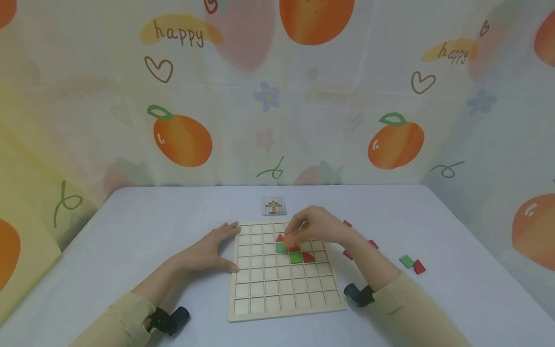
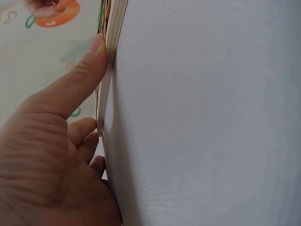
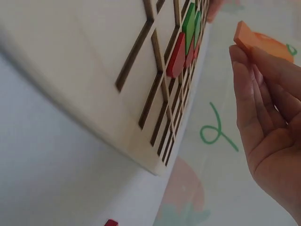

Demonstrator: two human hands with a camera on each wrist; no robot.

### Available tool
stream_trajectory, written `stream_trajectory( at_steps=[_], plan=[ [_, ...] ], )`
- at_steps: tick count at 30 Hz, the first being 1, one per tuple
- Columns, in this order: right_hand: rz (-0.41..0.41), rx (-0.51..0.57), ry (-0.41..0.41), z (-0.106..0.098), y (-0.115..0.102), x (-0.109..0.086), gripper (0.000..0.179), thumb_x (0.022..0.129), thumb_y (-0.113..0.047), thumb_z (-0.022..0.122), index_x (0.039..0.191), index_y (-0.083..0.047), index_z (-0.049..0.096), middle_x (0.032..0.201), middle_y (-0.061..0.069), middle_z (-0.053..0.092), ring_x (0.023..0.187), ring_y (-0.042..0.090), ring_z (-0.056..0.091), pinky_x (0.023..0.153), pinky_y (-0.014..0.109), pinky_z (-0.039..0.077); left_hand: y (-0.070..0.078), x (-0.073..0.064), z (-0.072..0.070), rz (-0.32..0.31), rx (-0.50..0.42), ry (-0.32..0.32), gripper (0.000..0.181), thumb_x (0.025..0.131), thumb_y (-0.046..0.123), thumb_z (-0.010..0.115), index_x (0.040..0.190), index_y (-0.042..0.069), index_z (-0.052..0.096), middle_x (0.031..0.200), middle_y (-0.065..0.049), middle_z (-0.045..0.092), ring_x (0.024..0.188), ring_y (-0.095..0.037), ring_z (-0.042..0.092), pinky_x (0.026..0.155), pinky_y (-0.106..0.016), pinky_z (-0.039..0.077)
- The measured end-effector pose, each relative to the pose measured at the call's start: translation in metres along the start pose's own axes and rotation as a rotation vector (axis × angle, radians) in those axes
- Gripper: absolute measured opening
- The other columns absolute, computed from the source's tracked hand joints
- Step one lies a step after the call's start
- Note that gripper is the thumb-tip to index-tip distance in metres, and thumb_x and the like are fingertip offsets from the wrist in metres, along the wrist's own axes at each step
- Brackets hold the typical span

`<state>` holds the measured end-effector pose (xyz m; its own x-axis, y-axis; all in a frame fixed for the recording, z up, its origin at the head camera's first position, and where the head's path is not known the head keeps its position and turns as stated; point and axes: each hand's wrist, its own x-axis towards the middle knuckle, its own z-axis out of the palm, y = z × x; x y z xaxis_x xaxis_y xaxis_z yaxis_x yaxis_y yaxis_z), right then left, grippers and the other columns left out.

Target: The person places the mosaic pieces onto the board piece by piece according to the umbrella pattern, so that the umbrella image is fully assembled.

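A square wooden grid board (image 1: pixel 286 314) lies on the white table. My right hand (image 1: pixel 318 225) is over its upper part and pinches an orange tile (image 3: pixel 241 36) between thumb and fingertips, raised above the grid. Under and beside that hand, several tiles sit in the cells: a red triangle (image 1: pixel 280 237), a teal-green tile (image 1: pixel 281 247), a bright green square (image 1: pixel 296 258) and a red tile with a curved edge (image 1: pixel 308 257). Another red tile is partly hidden by the hand. My left hand (image 1: pixel 207 251) rests at the board's left edge, thumb and fingers spread, touching the rim.
Behind the board lies a small pattern card (image 1: pixel 273 206) showing a gridded picture. To the right are loose tiles: several red ones, among them a red tile (image 1: pixel 373 244), plus a green tile (image 1: pixel 406 261) beside a red curved tile (image 1: pixel 419 267). A printed curtain hangs behind the table.
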<state>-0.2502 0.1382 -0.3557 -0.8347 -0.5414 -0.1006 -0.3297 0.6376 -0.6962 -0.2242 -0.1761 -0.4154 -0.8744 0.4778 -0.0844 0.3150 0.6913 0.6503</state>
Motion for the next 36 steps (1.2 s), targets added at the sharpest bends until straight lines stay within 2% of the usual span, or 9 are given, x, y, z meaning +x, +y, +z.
stream_trajectory(
  at_steps=[4,11,16,25,36],
  plan=[
    [0.001,0.007,-0.016,0.003,-0.004,0.004,0.011,0.080,-0.017,0.080,0.089,-0.022,0.078,0.087,-0.005,0.074,0.076,0.014,0.066,0.076,0.029,0.054,0.000,-0.001,0.000,-0.008,-0.006,0.001,0.106,0.072,0.041,0.085,0.154,0.004,0.030,0.166,-0.016,0.019,0.154,-0.047,0.006,0.121,-0.068,0.010],
    [0.017,-0.008,-0.063,0.014,-0.005,0.012,0.008,0.077,-0.020,0.083,0.084,-0.021,0.079,0.081,-0.006,0.076,0.070,0.011,0.066,0.072,0.027,0.055,-0.001,-0.001,0.000,-0.006,-0.016,-0.001,0.106,0.072,0.041,0.085,0.154,0.004,0.030,0.166,-0.016,0.018,0.154,-0.047,0.005,0.121,-0.069,0.009],
    [0.004,-0.065,-0.076,0.020,-0.002,0.014,0.008,0.077,-0.015,0.083,0.081,-0.020,0.078,0.080,-0.007,0.076,0.072,0.008,0.064,0.072,0.025,0.054,-0.003,0.001,0.001,-0.011,-0.015,-0.002,0.107,0.071,0.043,0.085,0.154,0.005,0.030,0.167,-0.015,0.019,0.154,-0.046,0.005,0.121,-0.068,0.009],
    [-0.019,-0.147,-0.109,0.024,0.000,0.012,0.009,0.082,-0.013,0.079,0.083,-0.022,0.078,0.082,-0.008,0.075,0.074,0.007,0.065,0.076,0.027,0.055,-0.006,0.001,0.002,-0.012,-0.026,-0.006,0.106,0.071,0.043,0.085,0.154,0.005,0.031,0.167,-0.013,0.019,0.154,-0.045,0.005,0.121,-0.068,0.009],
    [-0.008,-0.135,-0.114,0.025,-0.001,0.009,0.010,0.083,-0.011,0.077,0.080,-0.021,0.077,0.081,-0.008,0.074,0.075,0.008,0.063,0.075,0.027,0.054,-0.007,0.002,0.003,-0.009,-0.015,0.000,0.107,0.071,0.044,0.085,0.154,0.005,0.031,0.167,-0.013,0.019,0.154,-0.045,0.007,0.121,-0.068,0.010]
  ],
)
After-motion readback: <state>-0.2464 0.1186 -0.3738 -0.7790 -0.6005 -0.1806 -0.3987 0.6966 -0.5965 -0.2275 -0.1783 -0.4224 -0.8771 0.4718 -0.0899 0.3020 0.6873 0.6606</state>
